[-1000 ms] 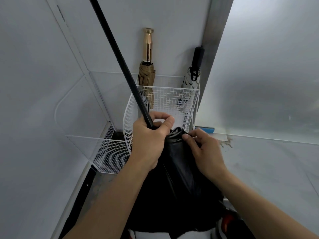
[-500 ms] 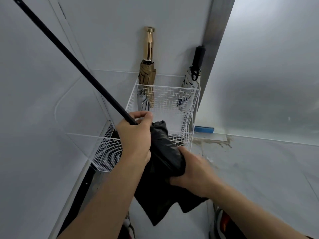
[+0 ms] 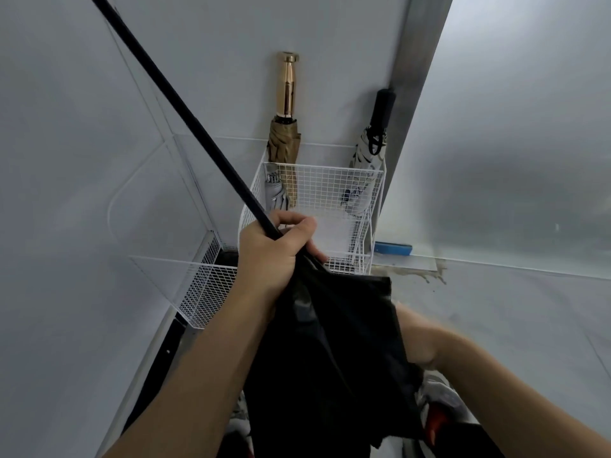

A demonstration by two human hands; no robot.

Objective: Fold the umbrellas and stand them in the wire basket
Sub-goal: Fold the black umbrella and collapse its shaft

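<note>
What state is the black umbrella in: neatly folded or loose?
Loose, not folded. The black umbrella hangs in slack, untied folds below the left hand, which grips its rod, outside the basket.

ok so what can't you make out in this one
Head view only:
- right hand: fingers hidden behind the black canopy, grip unclear.
- shaft: far end cut off by the top edge.
- floor clutter: blurred, partly covered by the canopy.
</note>
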